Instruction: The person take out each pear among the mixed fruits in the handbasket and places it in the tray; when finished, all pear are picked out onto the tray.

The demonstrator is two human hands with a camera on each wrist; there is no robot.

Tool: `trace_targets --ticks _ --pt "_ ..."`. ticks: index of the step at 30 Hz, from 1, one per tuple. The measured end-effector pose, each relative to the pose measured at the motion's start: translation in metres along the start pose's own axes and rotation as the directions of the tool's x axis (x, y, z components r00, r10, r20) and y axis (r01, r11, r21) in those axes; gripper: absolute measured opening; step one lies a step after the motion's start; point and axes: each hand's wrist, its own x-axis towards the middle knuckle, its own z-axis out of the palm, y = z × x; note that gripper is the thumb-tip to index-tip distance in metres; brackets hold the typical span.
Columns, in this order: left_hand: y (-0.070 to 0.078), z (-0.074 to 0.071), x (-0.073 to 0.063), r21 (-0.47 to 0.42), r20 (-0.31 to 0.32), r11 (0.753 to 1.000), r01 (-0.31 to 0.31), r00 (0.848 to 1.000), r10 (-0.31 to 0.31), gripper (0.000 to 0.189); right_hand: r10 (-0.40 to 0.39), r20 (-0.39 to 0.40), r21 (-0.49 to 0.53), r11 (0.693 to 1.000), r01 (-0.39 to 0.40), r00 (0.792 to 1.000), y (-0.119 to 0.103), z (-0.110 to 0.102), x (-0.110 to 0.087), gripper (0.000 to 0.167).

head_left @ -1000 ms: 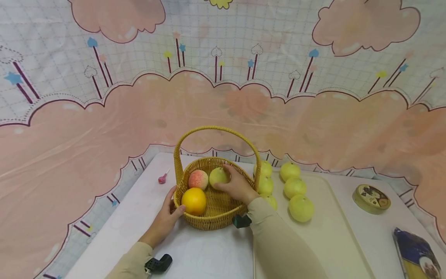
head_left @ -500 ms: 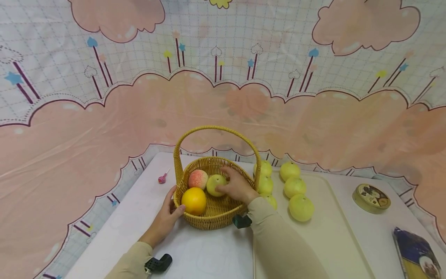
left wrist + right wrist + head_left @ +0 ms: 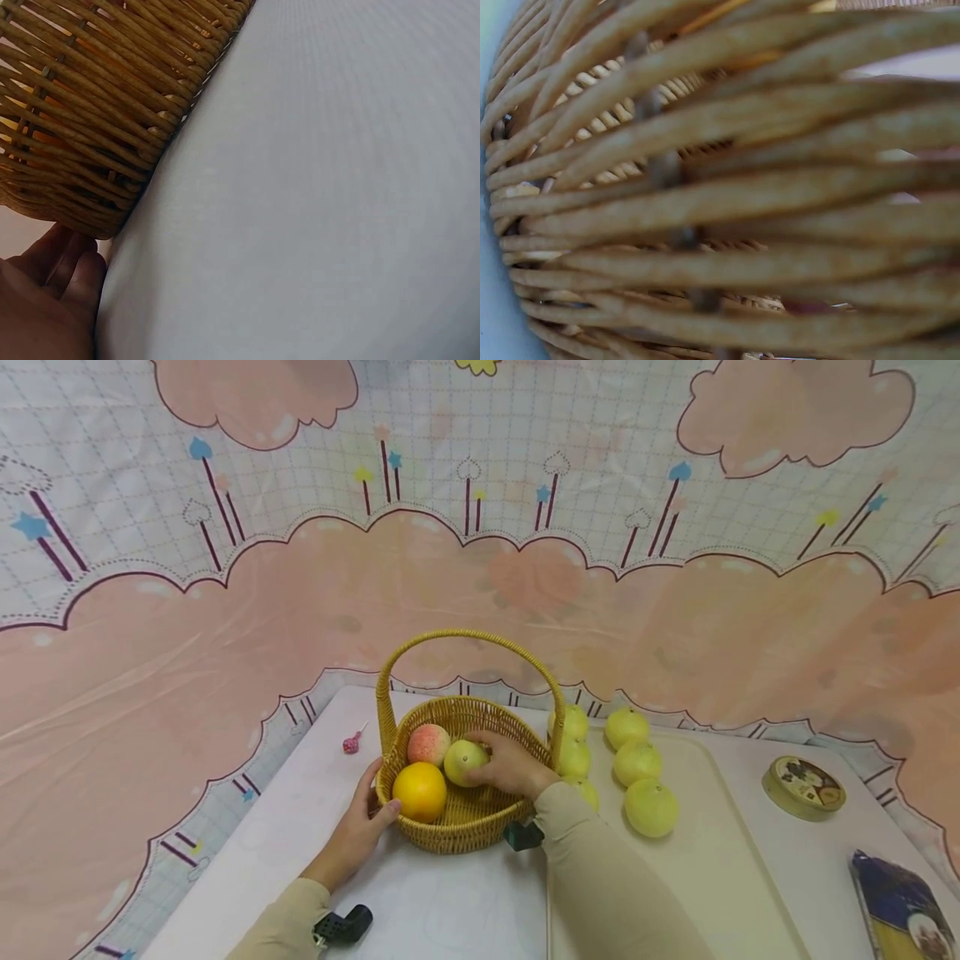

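A wicker basket [image 3: 465,838] with a tall handle stands on the white table. Inside it lie a peach [image 3: 428,745], an orange [image 3: 419,792] and a round yellow-green fruit [image 3: 463,764]. My left hand [image 3: 358,827] grips the basket's left rim, thumb over the edge by the orange; in the left wrist view its fingers [image 3: 82,274] meet the basket's lower side. Reaching in over the right rim, my right hand [image 3: 513,766] holds the yellow-green fruit, thumb in front and fingers behind. The right wrist view shows only close wicker weave [image 3: 727,195], with that hand hidden.
Right of the basket, a cream tray [image 3: 697,877] bears several yellow-green fruits [image 3: 651,808]. Farther right are a round tin [image 3: 804,787] and a blue-and-yellow packet [image 3: 903,906]. A wrapped lollipop [image 3: 352,744] lies left of the basket. A printed cloth backdrop [image 3: 480,593] rises behind the table.
The yellow-green fruit has shifted slightly left and nearer, beside the peach. My right fingers loosened from it half a second ago and now close round it again. My left hand stays on the rim.
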Motion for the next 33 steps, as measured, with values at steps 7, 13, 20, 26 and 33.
trace_targets --ticks 7,13,20,26,33 --pt "-0.0003 0.0002 0.0011 0.01 0.002 1.0 0.001 1.0 -0.001 0.081 0.005 0.058 -0.014 1.0 -0.004 0.998 -0.0014 0.0001 0.0008 0.075" --pt "0.0017 0.0009 0.0006 0.004 -0.002 1.0 -0.003 1.0 0.003 0.079 0.03 0.072 -0.052 0.998 -0.027 0.997 -0.0018 -0.0003 0.0013 0.077" --pt "0.0016 -0.0003 0.0008 -0.002 0.003 1.0 -0.009 1.0 0.009 0.08 0.007 0.042 -0.077 0.997 -0.004 0.999 -0.0027 -0.0001 0.0017 0.071" --pt "-0.0003 -0.0005 0.0004 0.004 -0.004 1.0 -0.001 1.0 0.001 0.08 0.018 0.017 -0.114 0.993 -0.016 1.0 -0.0007 0.0019 0.0013 0.071" --pt "-0.0036 0.0003 0.0009 -0.004 -0.003 1.0 -0.006 1.0 0.006 0.08 -0.078 0.0 -0.124 0.989 0.078 0.997 0.0003 0.0032 0.0002 0.064"
